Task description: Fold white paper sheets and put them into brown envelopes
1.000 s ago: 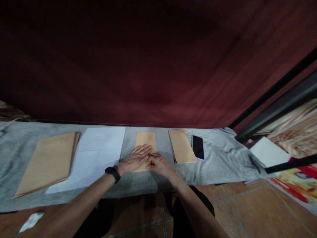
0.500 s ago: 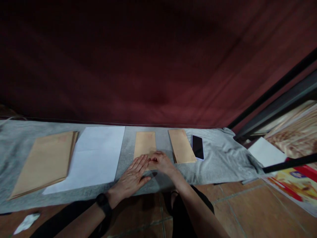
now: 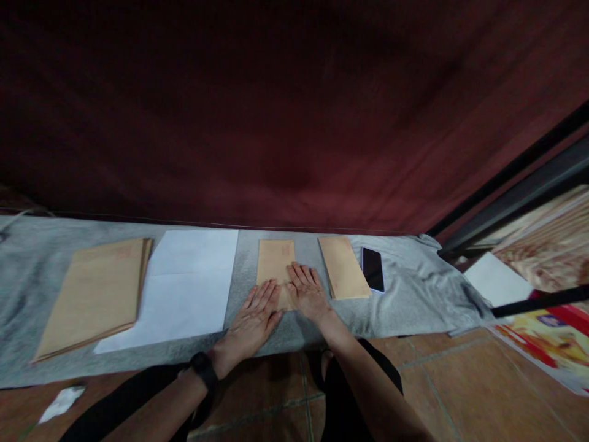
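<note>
A small brown envelope lies flat on the grey cloth in front of me, with faint reddish print near its top right. My left hand rests palm down over its lower left part, fingers stretched out. Across its right edge lies my right hand, also flat with the fingers extended. Both hands touch the envelope, and nothing is gripped in either. To the right is a stack of similar brown envelopes, slightly tilted. Left of my hands lie white paper sheets.
Large brown envelopes are stacked on the left, overlapping the white paper. A phone lies right of the small stack. The grey cloth ends at a dark red curtain. A black metal frame stands on the right.
My right hand has gone from bent, gathered fingers to lying flat and spread on the envelope. My left hand stays flat. The whole view has shifted slightly.
</note>
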A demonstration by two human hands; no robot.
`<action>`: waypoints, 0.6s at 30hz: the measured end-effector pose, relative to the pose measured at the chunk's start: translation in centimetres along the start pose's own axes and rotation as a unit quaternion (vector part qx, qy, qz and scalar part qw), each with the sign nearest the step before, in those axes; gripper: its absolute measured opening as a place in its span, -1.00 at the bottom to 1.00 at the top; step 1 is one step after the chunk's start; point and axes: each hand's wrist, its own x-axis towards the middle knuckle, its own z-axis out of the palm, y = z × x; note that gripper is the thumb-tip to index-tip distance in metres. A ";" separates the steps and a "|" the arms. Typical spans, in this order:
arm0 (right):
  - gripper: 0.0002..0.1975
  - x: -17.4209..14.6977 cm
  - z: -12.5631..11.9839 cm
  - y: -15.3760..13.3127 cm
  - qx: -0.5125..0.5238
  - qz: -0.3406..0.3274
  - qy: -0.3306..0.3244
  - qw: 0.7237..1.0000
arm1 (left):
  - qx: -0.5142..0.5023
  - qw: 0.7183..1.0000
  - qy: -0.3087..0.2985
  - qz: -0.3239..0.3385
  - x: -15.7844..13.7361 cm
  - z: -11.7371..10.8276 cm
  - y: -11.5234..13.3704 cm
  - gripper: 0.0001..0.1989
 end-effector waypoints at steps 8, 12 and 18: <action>-0.45 -0.8 -1.6 -0.3 0.024 0.023 0.031 0.999 | 0.004 0.991 0.042 -0.130 -0.5 0.2 -0.6 -0.36; -0.38 -1.6 -1.8 -1.2 0.063 -0.020 0.014 0.998 | -0.018 0.988 0.057 -0.142 -0.2 -0.5 -0.7 -0.30; -0.30 -2.1 -0.6 -1.4 0.038 -0.016 -0.017 0.999 | -0.071 0.981 0.087 -0.159 0.2 -0.5 -1.1 -0.36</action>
